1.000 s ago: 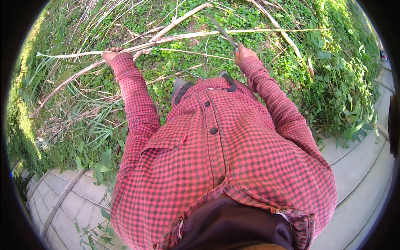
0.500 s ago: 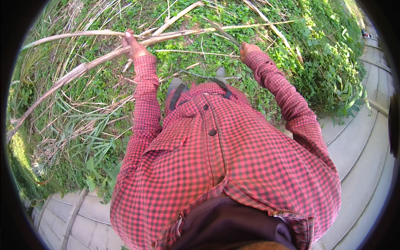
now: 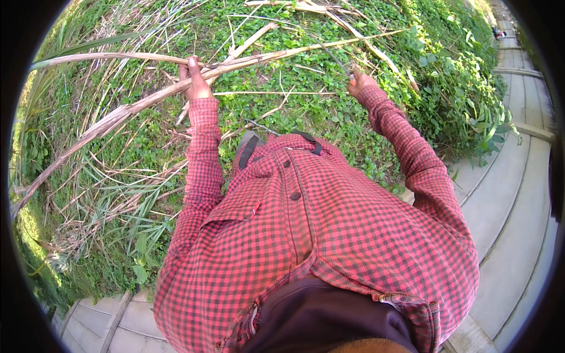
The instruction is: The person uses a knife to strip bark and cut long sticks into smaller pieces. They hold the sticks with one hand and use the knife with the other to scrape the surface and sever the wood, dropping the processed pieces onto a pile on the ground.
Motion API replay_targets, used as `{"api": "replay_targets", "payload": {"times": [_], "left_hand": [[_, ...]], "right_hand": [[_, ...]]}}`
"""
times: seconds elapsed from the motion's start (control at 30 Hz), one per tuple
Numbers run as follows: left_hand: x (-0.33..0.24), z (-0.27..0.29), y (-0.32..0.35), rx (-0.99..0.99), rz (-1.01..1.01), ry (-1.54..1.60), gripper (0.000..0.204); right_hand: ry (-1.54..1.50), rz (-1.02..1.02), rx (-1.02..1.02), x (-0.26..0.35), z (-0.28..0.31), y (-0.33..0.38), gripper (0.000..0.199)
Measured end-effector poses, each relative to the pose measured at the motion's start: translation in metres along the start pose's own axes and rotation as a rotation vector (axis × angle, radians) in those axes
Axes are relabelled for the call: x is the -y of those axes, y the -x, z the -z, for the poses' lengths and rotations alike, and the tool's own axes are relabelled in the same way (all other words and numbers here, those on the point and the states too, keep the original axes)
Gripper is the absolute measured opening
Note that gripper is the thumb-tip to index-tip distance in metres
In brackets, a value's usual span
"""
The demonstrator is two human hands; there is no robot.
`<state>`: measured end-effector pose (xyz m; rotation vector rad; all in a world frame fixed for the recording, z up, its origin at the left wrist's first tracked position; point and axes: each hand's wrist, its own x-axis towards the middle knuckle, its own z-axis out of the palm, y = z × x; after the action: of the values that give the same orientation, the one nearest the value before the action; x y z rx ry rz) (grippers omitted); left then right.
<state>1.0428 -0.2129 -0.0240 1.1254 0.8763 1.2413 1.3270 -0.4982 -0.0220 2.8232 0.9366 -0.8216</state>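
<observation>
I saw a leafy bush (image 3: 465,112) spilling toward pale slabs (image 3: 512,170) on the right; low weeds (image 3: 321,112) spread leftward, and more slabs (image 3: 91,320) lay lower left.

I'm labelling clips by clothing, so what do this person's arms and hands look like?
Both the left sleeve and the right sleeve are long, in a small red-and-dark check, and reach about to the wrist, with creases along the forearms. The left hand and right hand show no gloves.

The shirt (image 3: 353,235) is checked red and dark, the stalk (image 3: 113,119) tan, the undergrowth (image 3: 332,120) green
</observation>
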Motion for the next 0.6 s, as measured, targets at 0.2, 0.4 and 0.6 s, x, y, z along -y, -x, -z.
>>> {"api": "replay_targets", "payload": {"times": [0.2,0.4,0.6], "left_hand": [[0.006,-0.003,0.042,-0.003,-0.087,-0.068,0.028],[-0.012,0.002,0.079,-0.009,0.007,0.178,0.035],[-0.098,0.092,0.103,-0.701,-0.030,0.546,0.045]], "right_hand": [[-0.551,0.518,-0.283,0.140,-0.015,-0.006,0.043],[-0.676,0.725,0.019,0.169,-0.050,-0.034,0.048],[-0.899,0.688,-0.120,0.158,-0.088,-0.053,0.049]]}}
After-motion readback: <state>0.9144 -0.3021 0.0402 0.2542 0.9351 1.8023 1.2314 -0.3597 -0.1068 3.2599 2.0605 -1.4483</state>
